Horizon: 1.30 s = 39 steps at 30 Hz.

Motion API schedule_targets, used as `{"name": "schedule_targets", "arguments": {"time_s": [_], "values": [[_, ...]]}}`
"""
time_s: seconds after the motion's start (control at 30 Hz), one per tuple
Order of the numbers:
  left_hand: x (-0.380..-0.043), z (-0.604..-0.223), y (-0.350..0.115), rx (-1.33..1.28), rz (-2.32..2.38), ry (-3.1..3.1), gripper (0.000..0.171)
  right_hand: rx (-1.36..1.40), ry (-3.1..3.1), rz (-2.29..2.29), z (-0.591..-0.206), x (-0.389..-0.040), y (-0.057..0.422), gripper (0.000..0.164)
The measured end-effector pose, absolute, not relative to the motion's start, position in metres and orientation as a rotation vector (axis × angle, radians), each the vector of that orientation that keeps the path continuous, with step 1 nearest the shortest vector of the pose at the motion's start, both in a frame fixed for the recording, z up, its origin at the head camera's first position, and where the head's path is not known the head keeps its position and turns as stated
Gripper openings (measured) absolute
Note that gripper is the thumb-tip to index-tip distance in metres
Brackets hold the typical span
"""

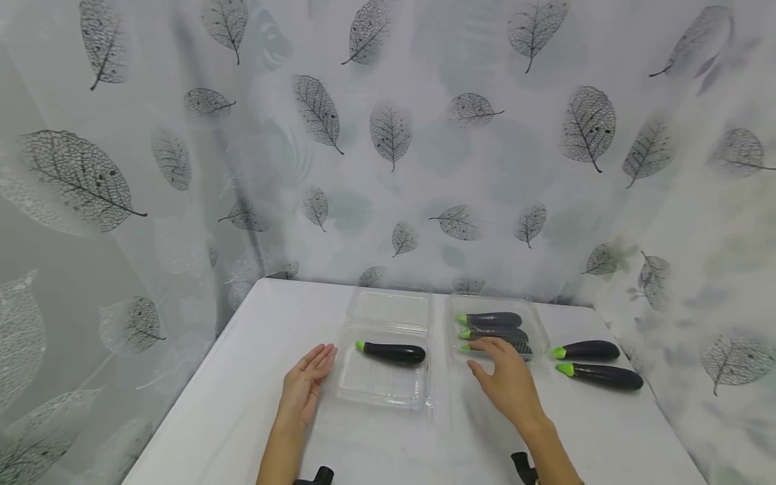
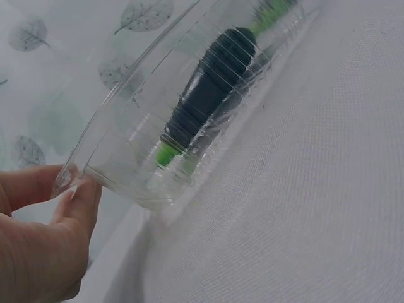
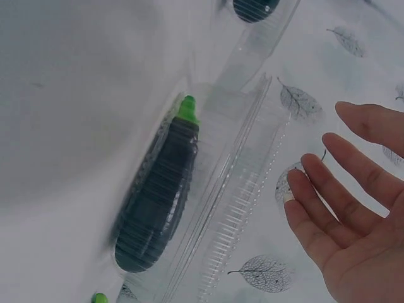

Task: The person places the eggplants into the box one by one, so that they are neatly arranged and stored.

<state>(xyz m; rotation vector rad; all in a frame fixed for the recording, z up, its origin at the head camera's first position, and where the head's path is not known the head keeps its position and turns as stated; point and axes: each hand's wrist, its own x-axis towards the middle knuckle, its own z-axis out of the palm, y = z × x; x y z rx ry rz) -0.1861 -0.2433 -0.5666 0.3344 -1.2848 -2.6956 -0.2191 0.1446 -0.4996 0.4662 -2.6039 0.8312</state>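
Observation:
A clear plastic box (image 1: 378, 397) with its lid folded open holds one dark eggplant (image 1: 394, 353) with a green stem. My left hand (image 1: 308, 382) is at this box's left side, fingers extended, fingertips touching the rim (image 2: 68, 177) in the left wrist view. A second clear box (image 1: 451, 337) on the right contains three eggplants, side by side; the nearest (image 3: 161, 189) shows through the box wall in the right wrist view. My right hand (image 1: 506, 380) hovers at its front, fingers spread and loosely bent, holding nothing. It partly hides the nearest eggplant in the head view.
Two more eggplants, a farther one (image 1: 587, 349) and a nearer one (image 1: 600, 376), lie on the white-covered table (image 1: 376, 451), right of the second box. A leaf-patterned curtain (image 1: 394, 188) hangs behind the table and along both sides.

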Motion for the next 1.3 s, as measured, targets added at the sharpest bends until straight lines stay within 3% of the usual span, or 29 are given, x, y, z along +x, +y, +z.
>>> {"name": "schedule_targets", "arguments": {"time_s": [1.3], "values": [[-0.184, -0.566, -0.244, 0.326, -2.713, -1.270, 0.062, 0.105, -2.590, 0.717, -0.516, -0.211, 0.227, 0.032]]}}
